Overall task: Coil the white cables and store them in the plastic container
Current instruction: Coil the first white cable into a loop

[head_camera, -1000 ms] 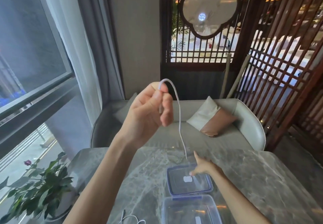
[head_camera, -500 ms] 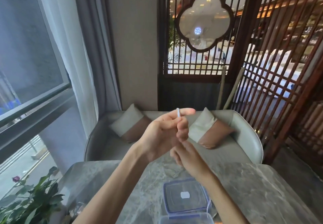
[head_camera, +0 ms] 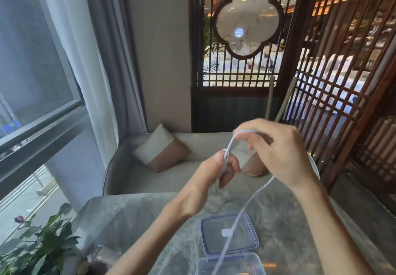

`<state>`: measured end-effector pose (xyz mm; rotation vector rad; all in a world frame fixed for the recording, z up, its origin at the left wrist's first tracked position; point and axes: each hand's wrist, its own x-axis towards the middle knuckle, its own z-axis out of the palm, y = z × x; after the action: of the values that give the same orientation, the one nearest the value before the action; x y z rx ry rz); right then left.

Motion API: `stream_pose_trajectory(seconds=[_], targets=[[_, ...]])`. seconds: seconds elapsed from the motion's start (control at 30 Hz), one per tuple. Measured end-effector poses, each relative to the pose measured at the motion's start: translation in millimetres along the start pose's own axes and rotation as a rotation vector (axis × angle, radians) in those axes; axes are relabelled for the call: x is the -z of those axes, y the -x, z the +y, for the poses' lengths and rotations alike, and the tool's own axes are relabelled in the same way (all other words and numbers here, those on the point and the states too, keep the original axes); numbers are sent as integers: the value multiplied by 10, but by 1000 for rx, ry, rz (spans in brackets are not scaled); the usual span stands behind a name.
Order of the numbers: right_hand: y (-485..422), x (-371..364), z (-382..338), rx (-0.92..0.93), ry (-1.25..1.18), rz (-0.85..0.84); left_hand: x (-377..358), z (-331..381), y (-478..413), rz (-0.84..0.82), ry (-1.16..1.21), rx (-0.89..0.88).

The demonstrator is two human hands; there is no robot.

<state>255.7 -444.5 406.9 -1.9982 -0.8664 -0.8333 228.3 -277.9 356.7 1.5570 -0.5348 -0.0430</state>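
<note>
A thin white cable (head_camera: 246,208) runs between both hands above the marble table. My left hand (head_camera: 214,171) pinches one end of it between thumb and fingers. My right hand (head_camera: 278,152) is higher and to the right, with the cable looped over its fingers. From there the cable hangs down over the clear lid (head_camera: 229,234) with blue clips and out of the bottom of the view. The clear plastic container (head_camera: 246,264) sits right in front of the lid at the bottom edge.
A marble table (head_camera: 132,221) lies below the hands. A potted plant (head_camera: 42,246) stands at the lower left. A grey sofa with cushions (head_camera: 162,148) is behind the table. A window is on the left, a wooden lattice screen (head_camera: 342,81) on the right.
My right hand has risen from under the left hand up to the right, drawing the cable out into a loop. My left hand has dropped slightly, and the view tilted down.
</note>
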Motion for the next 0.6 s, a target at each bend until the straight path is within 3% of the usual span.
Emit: stream_pose_trajectory(seconds=[0.07, 0.17, 0.23, 0.37, 0.47, 0.53, 0.6], targets=[[-152, -66, 124, -72, -144, 8, -97, 65, 59, -80, 276, 7], [-171, -357, 252, -336, -411, -183, 7, 206, 143, -184, 564, -63], [79, -626, 261, -454, -342, -298, 180, 236, 66, -139, 687, -63], [676, -775, 75, -403, -289, -516, 503, 183, -123, 50, 770, 16], [736, -594, -86, -203, 22, -662, 587, 38, -202, 228, 566, 122], [545, -376, -175, -73, 169, -533, 536, -46, -195, 234, 353, 186], [269, -150, -130, 48, 245, -227, 416, -90, -103, 93, 289, 223]])
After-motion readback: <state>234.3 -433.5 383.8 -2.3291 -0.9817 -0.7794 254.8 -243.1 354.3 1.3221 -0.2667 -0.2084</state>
